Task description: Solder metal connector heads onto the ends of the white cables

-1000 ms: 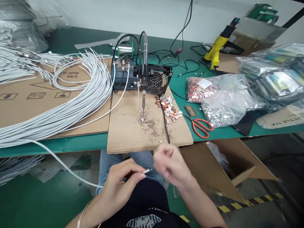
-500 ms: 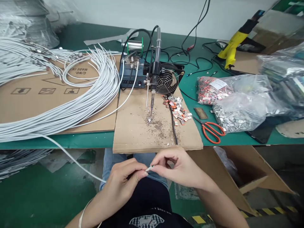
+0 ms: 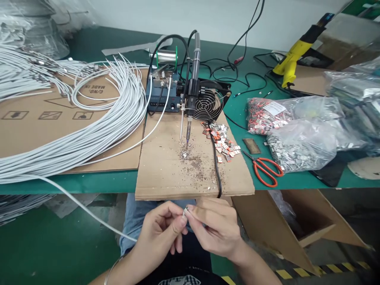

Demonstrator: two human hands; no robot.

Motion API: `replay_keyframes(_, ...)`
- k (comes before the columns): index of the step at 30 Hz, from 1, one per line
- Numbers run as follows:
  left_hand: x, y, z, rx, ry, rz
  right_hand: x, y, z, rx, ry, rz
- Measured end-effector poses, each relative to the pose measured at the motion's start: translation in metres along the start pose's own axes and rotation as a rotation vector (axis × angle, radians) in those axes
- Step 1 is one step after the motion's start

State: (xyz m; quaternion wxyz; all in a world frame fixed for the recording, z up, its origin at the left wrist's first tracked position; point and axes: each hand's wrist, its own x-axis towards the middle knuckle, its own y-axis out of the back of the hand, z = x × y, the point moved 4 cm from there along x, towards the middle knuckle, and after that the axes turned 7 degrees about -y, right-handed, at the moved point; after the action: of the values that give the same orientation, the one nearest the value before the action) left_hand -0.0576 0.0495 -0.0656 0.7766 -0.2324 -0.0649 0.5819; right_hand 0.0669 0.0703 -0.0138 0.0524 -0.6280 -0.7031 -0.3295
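Over my lap, in front of the bench edge, my left hand (image 3: 160, 231) pinches the end of a white cable (image 3: 89, 209) between thumb and forefinger. The cable runs up to the left from behind this hand, towards the big bundle of white cables (image 3: 118, 122). Touching it, my right hand (image 3: 215, 227) is closed at the cable's tip (image 3: 185, 211), thumb and fingertips pressed together there. Fingers mostly cover the tip, so its wires cannot be made out. Beyond the hands, a soldering iron (image 3: 191, 95) is fixed tip down over the cardboard sheet (image 3: 160, 170).
Metal connectors with orange parts (image 3: 224, 144) lie right of the iron, by a black cord (image 3: 218, 174) and a fan (image 3: 208, 103). Red-handled scissors (image 3: 267, 172), bags of connector parts (image 3: 299, 146) and a yellow heat gun (image 3: 292, 59) are further right. An open carton (image 3: 264, 225) stands below.
My right hand has turned, its fingers now folded over the cable tip. My left hand has shifted slightly, its grip still on the cable. The view has tilted a little.
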Motion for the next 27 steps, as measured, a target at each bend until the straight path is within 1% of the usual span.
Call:
replay_keyframes(1,0.000,0.003,0.003,0.036,-0.025,0.022,0.001,0.002,0.001,-0.012,-0.007,-0.035)
replay_keyframes(2,0.000,0.005,0.006,0.074,-0.047,0.035,0.001,0.005,0.005,0.013,-0.069,-0.082)
replay_keyframes(3,0.001,0.007,0.008,0.100,-0.056,0.032,0.002,0.007,0.009,0.065,-0.165,-0.128)
replay_keyframes(5,0.001,0.010,0.009,0.098,-0.031,-0.026,0.002,0.010,0.019,0.179,-0.364,-0.217)
replay_keyframes(7,0.002,0.011,0.007,0.066,0.001,-0.102,0.003,0.010,0.023,0.238,-0.469,-0.309)
replay_keyframes(9,0.003,0.012,0.008,0.096,-0.017,-0.140,0.006,0.008,0.022,0.233,-0.495,-0.399)
replay_keyframes(10,0.003,0.013,0.010,0.149,-0.042,-0.142,0.008,0.007,0.021,0.209,-0.494,-0.439)
replay_keyframes(14,0.002,0.017,0.025,0.469,-0.136,-0.146,0.018,0.009,0.015,0.092,-0.431,-0.560)
replay_keyframes(15,0.002,0.017,0.027,0.511,-0.140,-0.153,0.019,0.008,0.014,0.102,-0.421,-0.585)
replay_keyframes(16,0.003,0.017,0.029,0.506,-0.125,-0.160,0.019,0.007,0.014,0.143,-0.422,-0.598)
replay_keyframes(17,0.003,0.017,0.028,0.454,-0.090,-0.164,0.019,0.005,0.015,0.214,-0.430,-0.594)
replay_keyframes(18,0.004,0.017,0.026,0.355,-0.030,-0.158,0.018,0.002,0.016,0.298,-0.441,-0.569)
replay_keyframes(20,0.006,0.013,0.018,0.116,0.105,-0.142,0.015,-0.007,0.019,0.461,-0.449,-0.475)
replay_keyframes(22,0.007,0.009,0.012,-0.048,0.184,-0.132,0.010,-0.016,0.022,0.558,-0.440,-0.355)
replay_keyframes(25,0.006,0.005,0.011,-0.110,0.197,-0.130,0.004,-0.023,0.025,0.588,-0.463,-0.216)
replay_keyframes(27,0.003,0.010,0.017,-0.078,0.166,-0.052,0.002,-0.019,0.029,0.557,-0.557,-0.159)
